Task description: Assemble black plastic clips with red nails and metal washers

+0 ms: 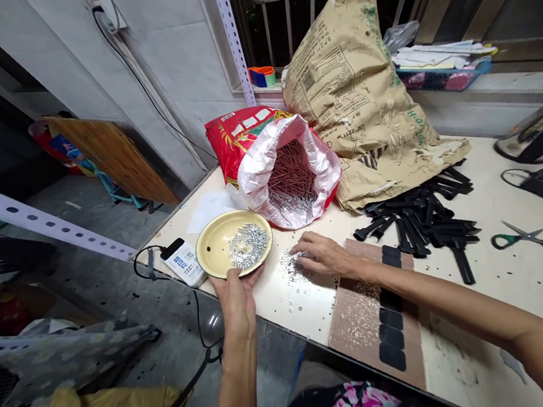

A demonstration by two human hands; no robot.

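My left hand grips the near rim of a yellow plate that carries a heap of small silvery metal parts; the plate sits at the table's edge. My right hand lies palm down with fingers curled over a scatter of the same small parts on the table top, just right of the plate. Whether it holds any is hidden. Behind both, a red sack with a white liner lies open, full of long nails.
A large brown paper sack leans at the back. Black plastic pieces are piled to the right, green-handled scissors beyond. A brown board with black pads lies under my right forearm. A white device sits left of the plate.
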